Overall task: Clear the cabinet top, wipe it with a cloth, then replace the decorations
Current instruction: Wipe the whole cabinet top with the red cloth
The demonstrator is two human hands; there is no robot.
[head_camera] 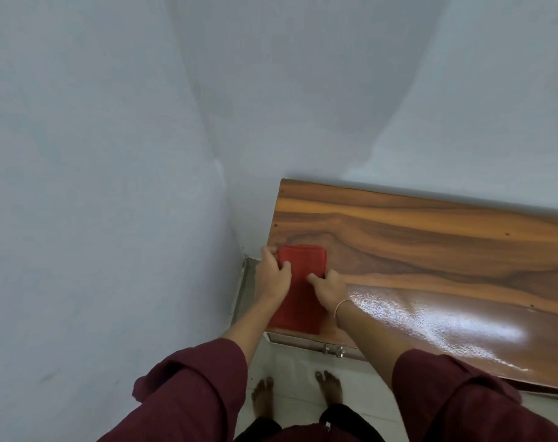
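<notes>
A folded red cloth (300,272) lies flat on the left end of the wooden cabinet top (430,250), reaching from mid-depth to the front edge. My left hand (272,275) holds the cloth's left edge, thumb on top and fingers curled over the side. My right hand (328,287) pinches the cloth's right edge near its far corner. Both forearms wear rolled dark red sleeves. No decorations are in view.
Pale blue walls close the corner behind and to the left of the cabinet. A narrow gap runs between the cabinet's left end and the wall. Metal door handles (333,350) show below the front edge. My bare feet (296,393) stand on light floor tiles.
</notes>
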